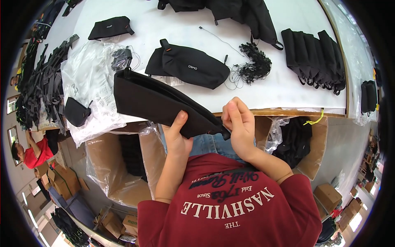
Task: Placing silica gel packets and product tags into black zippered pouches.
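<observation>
I hold a long flat black fabric pouch [156,101] at the front edge of the white table [263,92]. My left hand [177,133] grips its lower edge from beneath, thumb up against the fabric. My right hand [238,123] pinches the pouch's right end, where a small zipper pull sits. The pouch tilts up toward the left, its far end over a heap of clear plastic bags [88,78].
More black pouches [191,66] lie on the table, with a row of them [314,57] at the right and a bundle of black cords [255,66]. Plastic-lined cardboard boxes [119,168] stand below the table on both sides. A person in red [31,152] is far left.
</observation>
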The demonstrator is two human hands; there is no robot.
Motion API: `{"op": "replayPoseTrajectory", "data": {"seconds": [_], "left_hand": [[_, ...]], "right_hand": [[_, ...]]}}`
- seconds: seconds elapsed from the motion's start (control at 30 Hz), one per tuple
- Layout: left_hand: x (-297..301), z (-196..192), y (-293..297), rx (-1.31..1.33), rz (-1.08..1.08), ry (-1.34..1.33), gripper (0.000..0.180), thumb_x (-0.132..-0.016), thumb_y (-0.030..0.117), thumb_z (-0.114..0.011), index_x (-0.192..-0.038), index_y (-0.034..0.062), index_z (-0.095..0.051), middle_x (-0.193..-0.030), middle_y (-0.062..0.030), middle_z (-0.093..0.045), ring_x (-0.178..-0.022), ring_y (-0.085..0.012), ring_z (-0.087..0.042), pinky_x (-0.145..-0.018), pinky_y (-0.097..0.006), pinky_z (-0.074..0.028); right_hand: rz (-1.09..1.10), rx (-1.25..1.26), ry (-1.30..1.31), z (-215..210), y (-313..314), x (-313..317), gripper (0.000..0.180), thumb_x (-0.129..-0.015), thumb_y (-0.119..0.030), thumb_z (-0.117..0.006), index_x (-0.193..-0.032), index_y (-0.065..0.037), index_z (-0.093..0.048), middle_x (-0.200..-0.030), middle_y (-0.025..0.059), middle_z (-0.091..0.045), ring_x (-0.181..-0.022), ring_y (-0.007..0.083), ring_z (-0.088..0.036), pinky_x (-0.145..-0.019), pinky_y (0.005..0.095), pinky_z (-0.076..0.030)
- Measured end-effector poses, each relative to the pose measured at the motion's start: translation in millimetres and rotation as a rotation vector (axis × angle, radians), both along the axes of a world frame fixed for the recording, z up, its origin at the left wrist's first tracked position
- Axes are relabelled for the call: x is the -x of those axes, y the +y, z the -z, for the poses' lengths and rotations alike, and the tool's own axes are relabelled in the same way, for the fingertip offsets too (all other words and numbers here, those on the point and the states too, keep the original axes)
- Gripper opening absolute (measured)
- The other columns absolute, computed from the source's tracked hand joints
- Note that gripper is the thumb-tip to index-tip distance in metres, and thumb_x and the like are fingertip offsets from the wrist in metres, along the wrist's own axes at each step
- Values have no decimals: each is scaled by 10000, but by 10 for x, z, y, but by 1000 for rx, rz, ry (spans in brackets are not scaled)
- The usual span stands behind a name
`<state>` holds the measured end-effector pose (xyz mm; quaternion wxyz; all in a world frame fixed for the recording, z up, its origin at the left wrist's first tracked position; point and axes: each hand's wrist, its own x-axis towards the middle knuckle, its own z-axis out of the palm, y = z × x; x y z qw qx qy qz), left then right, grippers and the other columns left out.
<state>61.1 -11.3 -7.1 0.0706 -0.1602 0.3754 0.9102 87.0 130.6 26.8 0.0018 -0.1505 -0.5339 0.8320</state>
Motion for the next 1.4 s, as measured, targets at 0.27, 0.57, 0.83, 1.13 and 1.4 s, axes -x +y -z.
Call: {"op": "replayPoseTrajectory", "data": {"seconds": [0.27,0.57,0.83,1.13,1.4], "left_hand": [[-2,-37,-48,-6,86,24,367,-831,113,-646,-1167,37,-521,-1014,-74,-618,-949,-212,-613,-847,-345,-518],[23,-298,27,56,588,-105,550,-672,65,-759,-1164,-4,-523,-1040,-70,-606,-936,-162,-598,-815,-281,-487],[37,-386,57,41,691,-218,542,-676,69,-758,-1161,2,-526,-1028,-71,-606,-926,-166,-599,-816,-284,-488],[38,-340,87,50,691,-242,575,-684,76,-750,-1194,4,-495,-1060,-73,-589,-949,-165,-587,-821,-279,-483],[43,-229,25,-88,531,-168,519,-747,114,-699,-1210,0,-497,-1062,-79,-601,-949,-167,-603,-820,-277,-494]], "right_hand": [[-232,22,-87,288,101,90,309,-981,-277,-445,-775,-65,-535,-675,-55,-405,-606,25,-317,-555,187,-262],[-28,-417,448,-212,273,601,300,-922,-183,-563,-1151,2,-618,-934,74,-648,-846,126,-579,-803,261,-443],[195,-682,651,-230,449,641,235,-753,-10,-677,-987,-13,-688,-873,79,-658,-788,151,-597,-733,247,-452],[205,-874,629,-240,485,594,152,-707,-26,-728,-853,-45,-693,-792,25,-655,-750,156,-561,-681,262,-426],[-62,-1040,682,-386,462,501,109,-699,-74,-732,-770,-77,-650,-706,8,-591,-657,195,-462,-590,288,-390]]}}
